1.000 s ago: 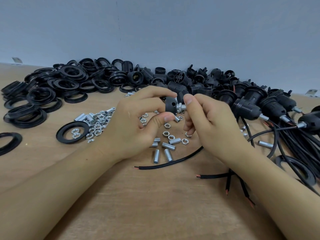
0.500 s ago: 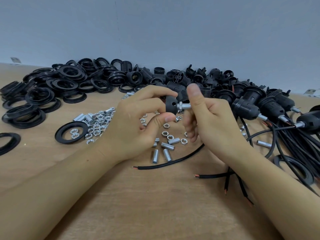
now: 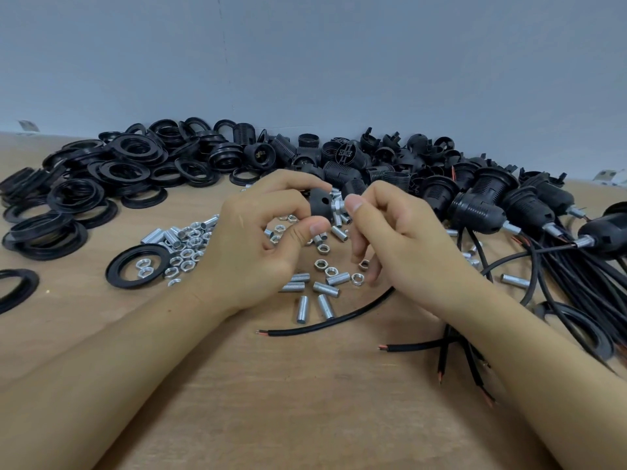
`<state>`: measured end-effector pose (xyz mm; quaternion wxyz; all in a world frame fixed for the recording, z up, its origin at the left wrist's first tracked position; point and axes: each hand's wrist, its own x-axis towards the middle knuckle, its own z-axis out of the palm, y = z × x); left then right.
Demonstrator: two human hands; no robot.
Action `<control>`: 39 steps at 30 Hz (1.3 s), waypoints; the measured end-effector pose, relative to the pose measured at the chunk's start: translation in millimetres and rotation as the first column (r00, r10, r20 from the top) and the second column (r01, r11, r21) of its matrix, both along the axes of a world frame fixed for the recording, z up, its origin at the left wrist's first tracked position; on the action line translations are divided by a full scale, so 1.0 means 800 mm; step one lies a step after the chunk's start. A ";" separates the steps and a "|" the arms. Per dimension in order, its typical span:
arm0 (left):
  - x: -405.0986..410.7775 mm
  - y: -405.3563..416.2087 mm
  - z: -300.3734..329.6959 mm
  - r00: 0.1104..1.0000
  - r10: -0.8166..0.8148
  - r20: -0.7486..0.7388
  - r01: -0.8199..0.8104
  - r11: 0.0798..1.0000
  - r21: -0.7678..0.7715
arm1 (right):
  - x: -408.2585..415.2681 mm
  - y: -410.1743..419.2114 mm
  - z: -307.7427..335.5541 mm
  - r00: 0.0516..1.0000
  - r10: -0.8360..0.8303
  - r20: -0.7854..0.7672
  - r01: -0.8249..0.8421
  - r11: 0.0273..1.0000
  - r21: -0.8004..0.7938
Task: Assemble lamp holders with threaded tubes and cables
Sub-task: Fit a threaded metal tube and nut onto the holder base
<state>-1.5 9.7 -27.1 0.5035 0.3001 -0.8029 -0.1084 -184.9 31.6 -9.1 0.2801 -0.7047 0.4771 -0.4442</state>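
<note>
Left hand (image 3: 258,245): fingers and thumb curled round a black lamp holder cap (image 3: 320,206), held above the desk centre.
Lamp holder cap: matte black plastic, dome-shaped, with one small round hole in its side wall.
Right hand (image 3: 403,239): thumb and forefinger pinch a hex nut (image 3: 338,207) seated on the threaded tube (image 3: 338,219) that projects from the cap; remaining fingers loosely curled.
Threaded tube: short, silver metal, finely ridged.
Desk (image 3: 305,401): light wood grain, matte.
Loose tubes and nuts (image 3: 183,244): bright metal cylinders and hexagons, scattered beneath and left of the hands.
Rings (image 3: 101,184): black plastic, flat, circular, heaped far left; one ring (image 3: 137,266) lies apart, enclosing two nuts.
Holder bodies (image 3: 353,164): black, ribbed, cylindrical, piled far centre.
Assembled holders (image 3: 481,212): right side, each with a metal tube stub.
Cables (image 3: 325,322): black sheath, copper-red ends, near right.
Markings: none legible.
</note>
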 end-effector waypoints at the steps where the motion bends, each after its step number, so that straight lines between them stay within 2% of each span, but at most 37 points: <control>1: 0.000 0.000 0.000 1.000 0.000 -0.010 0.001 1.000 0.011 | 0.000 0.000 0.000 1.000 -0.008 -0.004 0.008 1.000 0.000; 7: -0.001 0.002 0.000 1.000 -0.024 0.012 0.024 1.000 0.006 | 0.006 0.000 -0.002 0.999 -0.049 0.010 0.049 0.997 -0.058; 12: -0.003 0.001 -0.002 1.000 -0.020 0.024 0.020 1.000 0.021 | 0.002 -0.001 -0.002 0.994 -0.110 0.001 0.110 0.994 0.028; 16: -0.002 0.000 0.000 1.000 -0.002 0.012 0.002 1.000 0.005 | 0.000 0.001 0.000 1.000 -0.004 -0.026 0.003 0.999 -0.033; 19: -0.001 0.001 0.001 1.000 -0.007 0.020 0.007 1.000 -0.016 | -0.002 -0.001 -0.001 0.998 -0.007 -0.058 0.002 0.996 -0.094; 25: -0.008 0.004 -0.001 0.999 0.002 0.041 0.000 0.998 -0.061 | 0.001 0.001 0.001 0.996 -0.063 0.068 0.058 0.996 0.068; 29: -0.004 0.001 -0.001 0.998 0.059 0.026 -0.058 0.998 -0.036 | -0.002 -0.001 0.001 0.995 0.008 0.101 -0.011 0.999 0.035; 32: -0.003 0.002 0.001 0.997 0.067 0.042 -0.065 0.996 -0.055 | -0.003 -0.001 0.001 0.996 0.020 0.089 -0.016 0.999 -0.036; 39: -0.003 0.001 -0.002 0.998 0.032 0.056 -0.028 0.997 -0.075 | 0.001 -0.006 -0.005 0.999 -0.051 0.015 0.052 0.999 -0.012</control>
